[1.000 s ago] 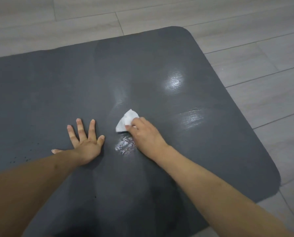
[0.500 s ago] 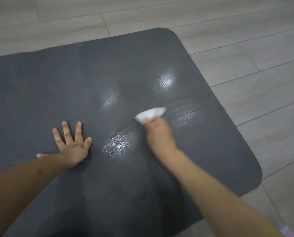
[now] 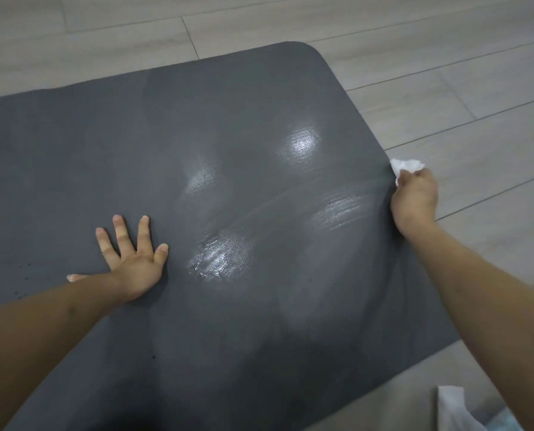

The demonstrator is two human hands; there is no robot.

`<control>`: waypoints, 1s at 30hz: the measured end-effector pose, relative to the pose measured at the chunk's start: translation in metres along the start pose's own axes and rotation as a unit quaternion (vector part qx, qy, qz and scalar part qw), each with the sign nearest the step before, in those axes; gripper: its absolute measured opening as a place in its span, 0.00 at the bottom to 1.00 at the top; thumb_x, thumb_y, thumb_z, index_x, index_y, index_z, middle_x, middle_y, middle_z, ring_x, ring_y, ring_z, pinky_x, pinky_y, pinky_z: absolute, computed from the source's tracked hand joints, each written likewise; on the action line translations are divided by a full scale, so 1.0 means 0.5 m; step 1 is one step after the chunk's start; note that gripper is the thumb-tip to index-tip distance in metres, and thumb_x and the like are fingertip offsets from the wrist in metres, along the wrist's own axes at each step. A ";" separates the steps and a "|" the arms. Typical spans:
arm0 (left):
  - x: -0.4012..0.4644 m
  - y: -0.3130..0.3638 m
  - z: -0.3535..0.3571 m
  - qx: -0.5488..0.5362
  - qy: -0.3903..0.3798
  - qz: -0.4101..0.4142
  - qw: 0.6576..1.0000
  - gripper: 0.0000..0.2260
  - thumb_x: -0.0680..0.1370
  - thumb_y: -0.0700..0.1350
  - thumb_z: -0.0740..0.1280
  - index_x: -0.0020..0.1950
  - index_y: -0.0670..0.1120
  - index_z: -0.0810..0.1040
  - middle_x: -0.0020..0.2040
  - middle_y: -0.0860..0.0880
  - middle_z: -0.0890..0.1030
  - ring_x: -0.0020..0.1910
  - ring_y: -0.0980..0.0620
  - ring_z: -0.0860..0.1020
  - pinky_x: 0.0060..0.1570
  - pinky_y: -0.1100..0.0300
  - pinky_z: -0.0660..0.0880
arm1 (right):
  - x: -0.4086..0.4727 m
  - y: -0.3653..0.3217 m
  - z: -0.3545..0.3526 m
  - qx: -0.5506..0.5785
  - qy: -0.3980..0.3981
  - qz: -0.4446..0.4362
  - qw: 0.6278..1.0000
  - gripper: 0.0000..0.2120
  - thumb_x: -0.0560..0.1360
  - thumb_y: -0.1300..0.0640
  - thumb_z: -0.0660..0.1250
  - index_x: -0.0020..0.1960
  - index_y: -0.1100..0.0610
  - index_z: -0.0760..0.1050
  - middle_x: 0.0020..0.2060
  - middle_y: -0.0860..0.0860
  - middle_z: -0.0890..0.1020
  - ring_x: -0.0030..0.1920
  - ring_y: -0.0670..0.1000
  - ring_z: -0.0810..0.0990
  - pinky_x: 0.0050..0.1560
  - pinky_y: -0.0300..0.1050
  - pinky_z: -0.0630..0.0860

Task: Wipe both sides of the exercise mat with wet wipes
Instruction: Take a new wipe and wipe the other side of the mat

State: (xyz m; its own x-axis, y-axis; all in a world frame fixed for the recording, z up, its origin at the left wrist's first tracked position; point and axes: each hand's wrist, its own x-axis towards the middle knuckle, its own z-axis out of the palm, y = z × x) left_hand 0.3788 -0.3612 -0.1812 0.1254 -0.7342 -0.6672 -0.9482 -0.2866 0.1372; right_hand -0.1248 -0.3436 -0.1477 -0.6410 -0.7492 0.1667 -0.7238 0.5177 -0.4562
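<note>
**Wipe reaches the mat's right edge**

Nearest the camera, at the lower right, a white packet (image 3: 455, 409) lay on the floor (image 3: 477, 88), probably the wipes supply. The dark mat (image 3: 244, 321) lay flat on the floor, filling most of the view, with wet streaks shining across its middle. It looked soft, flexible and light, likely to slide or ripple under a stroke, so it was best pinned with a flat palm and lifted by an edge or corner for turning. The left hand (image 3: 135, 262) pressed on the mat, fingers (image 3: 119, 231) straight and spread. Farther off, the right hand (image 3: 414, 197) had its fingers curled round a crumpled wipe (image 3: 407, 165) at the mat's right edge.
</note>
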 end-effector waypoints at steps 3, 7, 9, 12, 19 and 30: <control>0.004 -0.003 0.001 0.004 0.011 0.003 1.000 0.28 0.79 0.70 0.43 0.58 0.78 0.19 0.59 0.65 0.11 0.75 0.45 0.22 0.69 0.22 0.41 | -0.076 -0.061 0.046 -0.004 -0.018 -0.061 0.998 0.10 0.82 0.60 0.62 0.42 0.52 0.72 0.40 0.43 0.73 0.41 0.43 0.72 0.46 0.36 0.68; 0.002 -0.001 0.001 0.000 -0.003 0.008 1.000 0.28 0.80 0.70 0.43 0.68 0.76 0.23 0.62 0.65 0.12 0.75 0.46 0.22 0.69 0.22 0.41 | -0.313 -0.221 0.124 0.067 -0.087 -0.238 0.965 0.14 0.76 0.68 0.59 0.48 0.58 0.83 0.41 0.52 0.82 0.41 0.52 0.80 0.44 0.44 0.77; 0.009 -0.006 0.004 0.003 0.000 0.011 1.000 0.28 0.79 0.70 0.43 0.70 0.75 0.26 0.65 0.64 0.13 0.75 0.46 0.22 0.69 0.22 0.40 | -0.460 -0.271 0.125 0.079 -0.199 -0.374 0.902 0.12 0.70 0.71 0.67 0.49 0.61 0.84 0.42 0.56 0.82 0.40 0.58 0.81 0.39 0.43 0.77; 0.022 -0.017 0.008 0.002 0.006 0.013 1.000 0.28 0.79 0.71 0.44 0.70 0.75 0.27 0.58 0.66 0.11 0.75 0.45 0.22 0.71 0.24 0.41 | -0.553 -0.292 0.070 0.107 -0.325 -0.461 0.819 0.12 0.78 0.65 0.63 0.60 0.64 0.80 0.49 0.59 0.78 0.47 0.60 0.77 0.40 0.48 0.73; 0.032 -0.016 0.015 0.009 0.006 0.016 1.000 0.29 0.80 0.70 0.44 0.71 0.72 0.26 0.66 0.62 0.13 0.74 0.44 0.21 0.71 0.25 0.42 | -0.119 -0.057 -0.002 -0.012 -0.114 -0.060 0.992 0.08 0.78 0.54 0.66 0.40 0.51 0.76 0.38 0.45 0.77 0.38 0.45 0.77 0.43 0.46 0.66; 0.024 -0.012 0.017 0.006 0.008 0.020 1.000 0.29 0.81 0.69 0.44 0.75 0.69 0.28 0.73 0.58 0.19 0.74 0.44 0.21 0.71 0.24 0.42 | -0.544 -0.206 0.047 0.139 -0.307 -0.335 0.880 0.11 0.83 0.63 0.63 0.45 0.51 0.78 0.34 0.53 0.78 0.32 0.51 0.77 0.33 0.43 0.71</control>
State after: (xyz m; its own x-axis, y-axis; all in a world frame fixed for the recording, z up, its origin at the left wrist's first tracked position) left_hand 0.3837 -0.3630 -0.1963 0.0922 -0.7548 -0.6495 -0.9557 -0.2501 0.1550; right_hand 0.1300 -0.2029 -0.1666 0.2258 -0.9741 0.0146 -0.7412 -0.1815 -0.6462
